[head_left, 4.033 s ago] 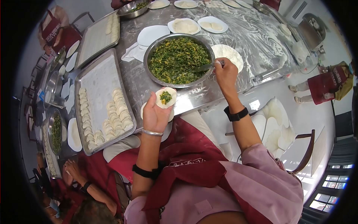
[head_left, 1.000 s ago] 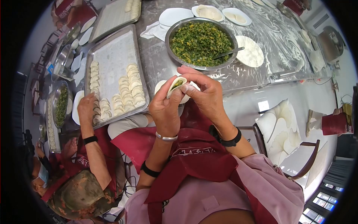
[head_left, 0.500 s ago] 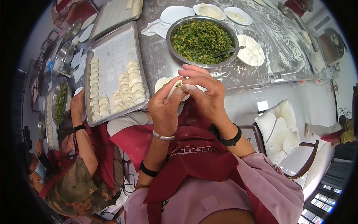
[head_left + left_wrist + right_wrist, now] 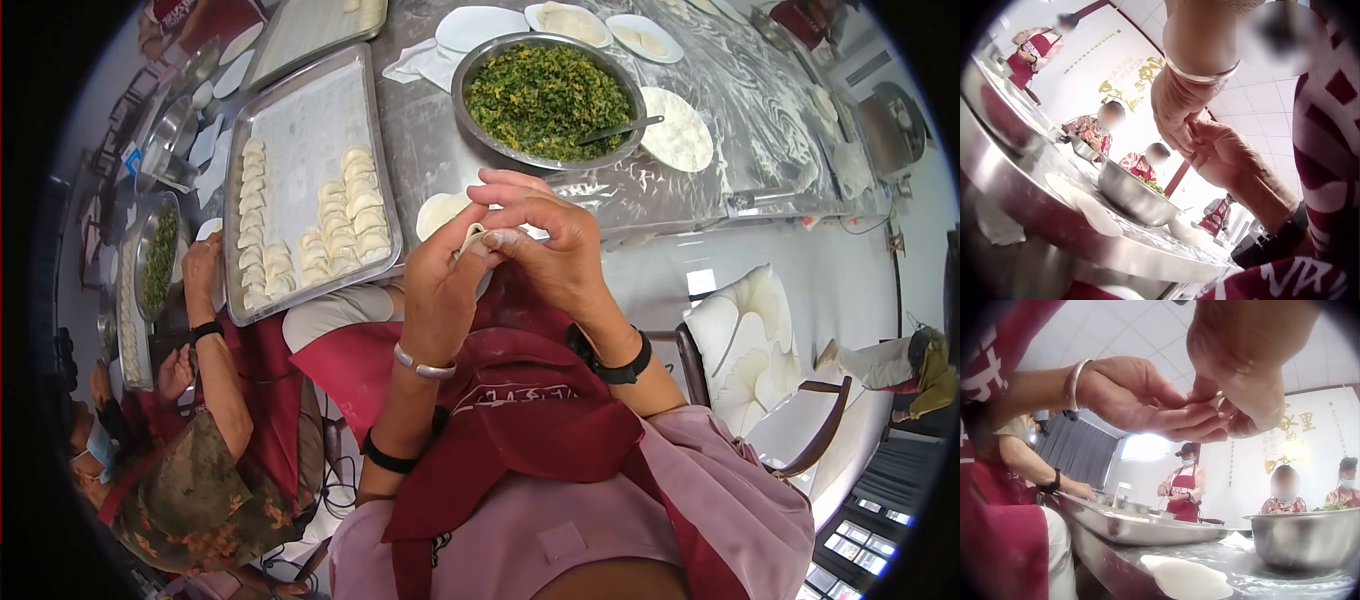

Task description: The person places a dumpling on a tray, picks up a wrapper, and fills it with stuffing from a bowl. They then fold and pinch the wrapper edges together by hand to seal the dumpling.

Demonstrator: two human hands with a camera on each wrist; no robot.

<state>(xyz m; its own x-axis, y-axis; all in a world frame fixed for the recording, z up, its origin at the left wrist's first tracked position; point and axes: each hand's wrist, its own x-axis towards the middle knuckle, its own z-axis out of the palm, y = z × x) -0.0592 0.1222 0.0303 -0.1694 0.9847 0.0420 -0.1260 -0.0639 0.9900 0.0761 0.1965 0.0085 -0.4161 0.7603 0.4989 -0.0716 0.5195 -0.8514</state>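
Close in front of the apron, both hands work on one dumpling [image 4: 474, 236], a pale folded wrapper mostly covered by fingers. My left hand [image 4: 440, 290] cradles it and pinches its edge between thumb and fingers. From the other side my right hand [image 4: 550, 245] pinches the same edge, its thumb floury. In the right wrist view the fingertips of the left hand [image 4: 1141, 397] and right hand [image 4: 1241, 375] meet, hiding the dumpling. Below them, round dough wrappers [image 4: 438, 212] lie at the table's edge. Beyond stands a steel bowl [image 4: 500, 148] of chopped green-and-yellow filling [image 4: 545, 95], a spoon [image 4: 630, 127] resting in it.
Left of the hands lies a metal tray [image 4: 310, 115] with rows of finished dumplings [image 4: 345, 225]. A plate of flour [image 4: 677, 130] sits right of the bowl; white plates [image 4: 480, 28] stand behind. Another person's hand [image 4: 203, 265] is left of the tray. A chair [image 4: 745, 350] stands at right.
Earlier the left palm held a flat wrapper with filling while the right hand held the spoon in the bowl. Both hands since folded the wrapper; its opening has narrowed. The neighbour's hand left the tray.
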